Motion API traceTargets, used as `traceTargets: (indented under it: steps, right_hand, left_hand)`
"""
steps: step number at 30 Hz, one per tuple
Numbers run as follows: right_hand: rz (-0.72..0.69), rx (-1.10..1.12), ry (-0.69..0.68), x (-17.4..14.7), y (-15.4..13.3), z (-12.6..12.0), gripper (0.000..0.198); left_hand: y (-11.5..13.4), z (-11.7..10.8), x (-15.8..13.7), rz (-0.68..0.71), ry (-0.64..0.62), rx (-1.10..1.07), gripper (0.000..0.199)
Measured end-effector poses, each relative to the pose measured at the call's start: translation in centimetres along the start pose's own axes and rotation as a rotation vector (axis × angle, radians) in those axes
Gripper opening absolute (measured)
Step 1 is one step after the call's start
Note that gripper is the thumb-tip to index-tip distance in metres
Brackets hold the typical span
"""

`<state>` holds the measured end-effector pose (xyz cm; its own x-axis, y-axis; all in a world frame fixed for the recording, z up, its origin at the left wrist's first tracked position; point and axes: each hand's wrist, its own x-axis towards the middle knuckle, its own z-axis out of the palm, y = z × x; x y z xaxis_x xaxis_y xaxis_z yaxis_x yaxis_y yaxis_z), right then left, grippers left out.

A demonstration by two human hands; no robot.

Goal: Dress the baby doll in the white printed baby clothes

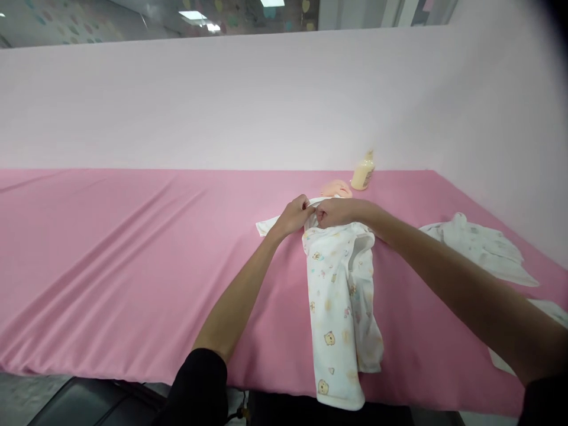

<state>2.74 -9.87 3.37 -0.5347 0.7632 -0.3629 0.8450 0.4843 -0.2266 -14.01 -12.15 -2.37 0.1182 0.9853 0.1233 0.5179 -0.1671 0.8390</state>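
Observation:
A doll (337, 189) lies on its back on the pink-covered table, its head towards the wall. White baby clothes (332, 307) printed with small bears and flowers cover its body, and two long legs of cloth hang towards me over the table's front edge. A white sleeve (267, 226) sticks out to the left. My left hand (296, 214) is closed, pinching the cloth at the doll's upper body. Right beside it, my right hand (333, 212) is curled into the same cloth just below the head. Its fingertips are partly hidden.
A pale yellow pump bottle (362, 173) stands behind the doll's head by the wall. Folded white clothes (483, 248) lie to the right, and more white cloth (550, 310) is partly under my right forearm. The pink sheet (133, 266) has wrinkles at the left.

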Motion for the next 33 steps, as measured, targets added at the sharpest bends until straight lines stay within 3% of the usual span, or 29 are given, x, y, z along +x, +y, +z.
traceTargets:
  steps: [3,6,10,13,18,27,33]
  right_hand:
    - [0.0,-0.039,-0.117,0.2,-0.4,-0.3,0.013]
    - [0.001,-0.097,-0.097,0.4,-0.4,0.0,0.01]
    - [-0.056,-0.202,0.082,0.6,-0.3,1.3,0.01]
    - [-0.142,-0.412,0.29,0.5,-0.2,2.7,0.012]
    - [-0.217,-0.713,0.602,0.4,-0.1,4.8,0.025]
    - [-0.191,-0.731,0.813,1.2,1.0,6.9,0.026]
    - [-0.216,-0.727,0.854,0.8,1.5,7.8,0.026]
  left_hand:
    - [-0.2,-0.1,0.0,0.027,-0.028,-0.01,0.021]
    - [-0.2,-0.3,-0.1,0.056,-0.072,-0.008,0.026]
    - [-0.3,-0.7,-0.4,0.013,-0.126,-0.011,0.026]
    - [-0.5,-1.0,-0.6,-0.066,-0.168,0.028,0.023]
    - [-1.0,-1.0,-0.5,-0.07,-0.349,-0.017,0.021]
    - [-0.3,-1.5,-0.9,-0.11,-0.34,0.029,0.021]
    - [-0.2,-3.6,-1.5,-0.221,-0.4,-0.148,0.028]
